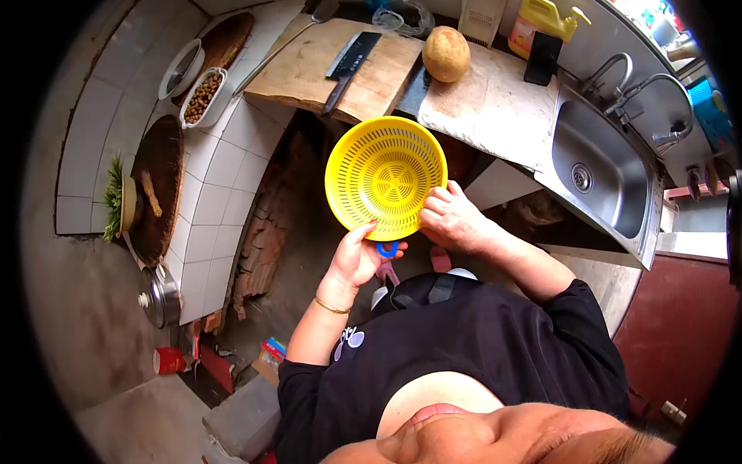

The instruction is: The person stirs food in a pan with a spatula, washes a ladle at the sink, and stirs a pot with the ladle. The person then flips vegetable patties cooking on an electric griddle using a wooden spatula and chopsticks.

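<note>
Evidently, we hold the yellow colander [389,174] beside the counter [495,100], our left hand [359,257] pinching its rim at seven o'clock, our right hand [454,221] curled on the rim near four, though we can't tell how tightly. A blue ring [379,252] shows at six. Beyond, the cleaver [357,58] lies at eleven, the fruit [446,54] at one, the sink [607,170] at three.

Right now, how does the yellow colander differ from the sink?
The colander is bright yellow; the sink is silvery metal. The colander is round, the sink roughly rectangular. The left hand and right hand hold the colander, while the sink sits beside the worktop. The colander has slotted sides; the sink's are solid. Both are open-topped.
</note>
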Demonstrator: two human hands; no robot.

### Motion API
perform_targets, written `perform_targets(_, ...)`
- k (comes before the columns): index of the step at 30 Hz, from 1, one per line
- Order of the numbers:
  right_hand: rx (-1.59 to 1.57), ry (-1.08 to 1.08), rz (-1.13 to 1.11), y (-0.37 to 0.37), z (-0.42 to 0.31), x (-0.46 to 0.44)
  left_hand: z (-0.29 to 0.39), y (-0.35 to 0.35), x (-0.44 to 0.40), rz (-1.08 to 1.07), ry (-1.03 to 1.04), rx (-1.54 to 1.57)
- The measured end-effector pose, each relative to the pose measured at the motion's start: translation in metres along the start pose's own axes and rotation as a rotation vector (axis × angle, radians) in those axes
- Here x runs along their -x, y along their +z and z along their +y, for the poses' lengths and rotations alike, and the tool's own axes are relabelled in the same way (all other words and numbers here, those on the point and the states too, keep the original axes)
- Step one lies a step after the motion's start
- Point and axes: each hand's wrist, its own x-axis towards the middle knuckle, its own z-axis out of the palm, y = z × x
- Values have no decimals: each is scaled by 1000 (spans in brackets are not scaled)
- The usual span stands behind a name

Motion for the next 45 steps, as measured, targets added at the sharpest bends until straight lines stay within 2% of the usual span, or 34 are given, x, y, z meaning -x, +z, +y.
perform_targets(2, -29, -32, 27, 4, 5, 17, -20, 15, -6, 102, 16, 36)
perform_targets(5, -102, 26, -14, 2, 4, 37, -44, 19, -10, 186, 166, -113)
perform_targets(7, -301, 74, -89, -6, 4, 51, -59, 27, -3, 272, 220, -150)
perform_targets(9, -325, 68, 18, -16, 1, 65, -69, 32, 4, 340, 277, -235)
perform_targets(10, -334, 117, -10, -23, 0, 76, -74, 37, 9, 358, 316, -272)
perform_targets(13, -354, 358, 285, -22, -7, 109, -92, 39, 22, 348, 339, -309)
perform_targets(15, -785, 730, 328, -13, -18, 125, -112, 43, 31, 325, 371, -274)
perform_targets(17, -1411, 870, 569, -8, -39, 129, -139, 49, 40, 298, 398, -236)
perform_targets(18, -1455, 781, 691, -1, -52, 127, -161, 44, 36, 313, 496, -165)
perform_targets(19, -1712, 967, 721, -3, -76, 130, -180, 46, 41, 257, 507, -161)
perform_targets(23, -1834, 988, 925, 18, -147, 146, -248, 68, 49, 288, 769, -13)
perform_targets(25, -1792, 1029, 924, 13, -174, 161, -270, 69, 62, 321, 683, 75)
perform_targets(27, -1704, 1039, 931, 1, -190, 175, -294, 66, 67, 303, 736, -11)
perform_targets(31, -1592, 991, 971, -13, -214, 202, -320, 80, 82, 292, 639, 14)
perform_targets(34, -1631, 943, 951, -48, -195, 234, -338, 96, 94, 227, 624, -66)
perform_targets(35, -1635, 864, 1006, -60, -187, 243, -342, 101, 97, 213, 614, -123)
perform_targets(37, -1623, 870, 1012, -82, -181, 263, -356, 120, 98, 158, 620, -201)
perform_targets(38, -1653, 845, 1144, -84, -181, 271, -365, 134, 95, 132, 620, -227)
perform_targets(39, -1647, 860, 1118, -89, -185, 283, -375, 147, 89, 103, 623, -252)
perform_targets(40, -1706, 858, 1214, -93, -191, 292, -395, 152, 72, 67, 667, -140)
perform_targets(41, -1761, 847, 1315, -102, -193, 304, -415, 165, 61, 77, 731, -192)
perform_targets(43, -1686, 851, 1291, -121, -179, 343, -441, 183, 44, 30, 632, -298)
perform_targets(45, -1587, 915, 1219, -155, -170, 393, -468, 214, 36, -15, 432, -298)
